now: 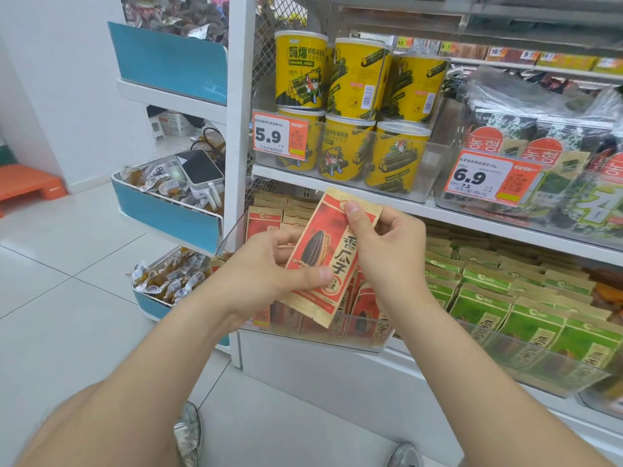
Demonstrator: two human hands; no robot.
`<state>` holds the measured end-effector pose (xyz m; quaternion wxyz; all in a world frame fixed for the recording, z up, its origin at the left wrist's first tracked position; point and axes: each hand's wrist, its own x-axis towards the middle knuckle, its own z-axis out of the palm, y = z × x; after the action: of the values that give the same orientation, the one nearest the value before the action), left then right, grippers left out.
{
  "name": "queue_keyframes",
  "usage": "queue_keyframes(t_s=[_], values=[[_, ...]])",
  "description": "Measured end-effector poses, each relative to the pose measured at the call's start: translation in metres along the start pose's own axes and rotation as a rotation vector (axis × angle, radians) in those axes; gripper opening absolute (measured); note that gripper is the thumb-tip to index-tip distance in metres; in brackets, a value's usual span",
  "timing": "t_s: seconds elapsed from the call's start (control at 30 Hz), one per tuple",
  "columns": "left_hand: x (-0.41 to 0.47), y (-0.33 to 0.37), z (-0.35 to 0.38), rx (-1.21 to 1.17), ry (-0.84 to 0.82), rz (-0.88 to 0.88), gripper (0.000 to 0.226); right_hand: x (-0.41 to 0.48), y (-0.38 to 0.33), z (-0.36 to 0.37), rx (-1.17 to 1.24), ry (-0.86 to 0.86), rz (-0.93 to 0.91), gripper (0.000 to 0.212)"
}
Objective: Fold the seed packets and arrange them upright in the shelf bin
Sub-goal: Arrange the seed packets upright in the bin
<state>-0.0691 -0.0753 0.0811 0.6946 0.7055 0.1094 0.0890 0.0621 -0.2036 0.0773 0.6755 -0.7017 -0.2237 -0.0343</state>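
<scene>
— Bare arms reach out. What are the fingers doing?
— The left hand [269, 264] and right hand [387, 244] both pinch a flat, crinkly red-and-tan paper seed packet [323, 254].
— Which way does it point?
— Its long side is nearly upright, top leaning right. Right thumb clamps the top, left thumb lower down. Below the fingers sits a clear plastic bin [337, 335] of packets.

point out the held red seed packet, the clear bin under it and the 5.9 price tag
red seed packet [318, 252], head view, on the printed black seed at its middle
clear bin [357, 333], head view, on its transparent front wall
5.9 price tag [269, 136], head view, on the printed digits
</scene>
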Motion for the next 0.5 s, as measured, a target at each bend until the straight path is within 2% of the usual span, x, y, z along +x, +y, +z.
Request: queue_keyframes(t_s=[0.1,0.2,0.27,0.37,0.4,0.5], values=[[0.0,-0.004,-0.005,0.043,-0.073,0.02,0.064,0.005,0.005,-0.001,-0.084,0.059,-0.083,0.047],[-0.001,-0.005,-0.005,0.053,-0.093,-0.027,0.049,0.007,0.007,-0.001,-0.129,0.067,-0.097,0.051],[-0.003,-0.005,-0.006,0.05,-0.077,-0.054,0.042,0.007,0.008,0.0,-0.085,0.012,-0.039,0.047],[-0.004,-0.004,-0.011,0.085,-0.033,-0.078,0.038,0.004,0.005,0.004,-0.001,-0.049,0.068,0.024],[-0.004,-0.004,-0.013,0.111,-0.012,-0.077,0.038,0.004,0.003,0.004,-0.009,-0.072,0.079,0.025],[-0.004,-0.005,-0.021,0.166,0.094,-0.044,0.038,0.002,-0.004,0.004,0.024,-0.268,0.1,0.044]])
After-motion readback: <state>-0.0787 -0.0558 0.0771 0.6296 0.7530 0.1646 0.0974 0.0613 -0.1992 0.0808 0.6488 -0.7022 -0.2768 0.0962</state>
